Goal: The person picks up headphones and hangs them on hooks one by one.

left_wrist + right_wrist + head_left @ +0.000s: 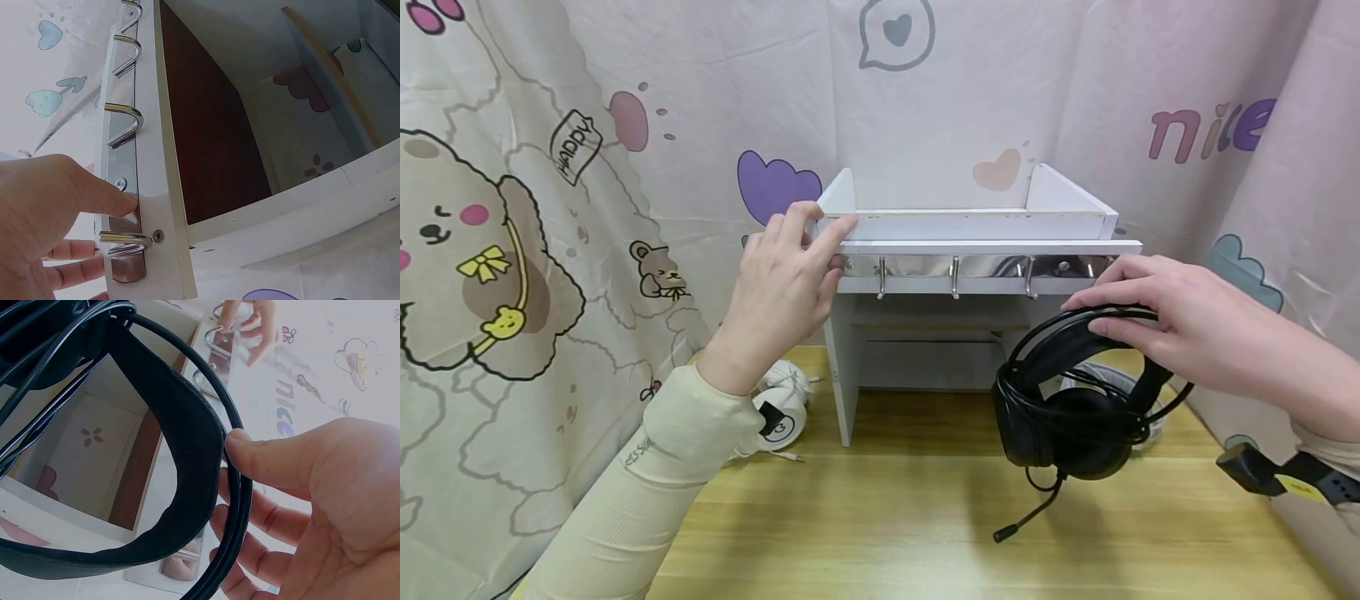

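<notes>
A black headset (1033,437) with a boom microphone (1006,533) hangs above the wooden table, in front of the right side of a white shelf unit (977,227). My right hand (1202,321) pinches its headband (187,437) and the black cable (240,506) looped round it, thumb on one side and fingers on the other. My left hand (782,279) grips the front board of the shelf at its left end. In the left wrist view the thumb presses the metal hook rail (122,169) near the end hook (128,239), fingers behind the board.
Silver hooks (955,277) line the shelf's front, none carrying anything visible. White headphones (786,408) with a cable lie left of the shelf on the table (880,517). A pale round item (1105,375) sits partly hidden behind the headset. Printed curtains (940,108) surround the table.
</notes>
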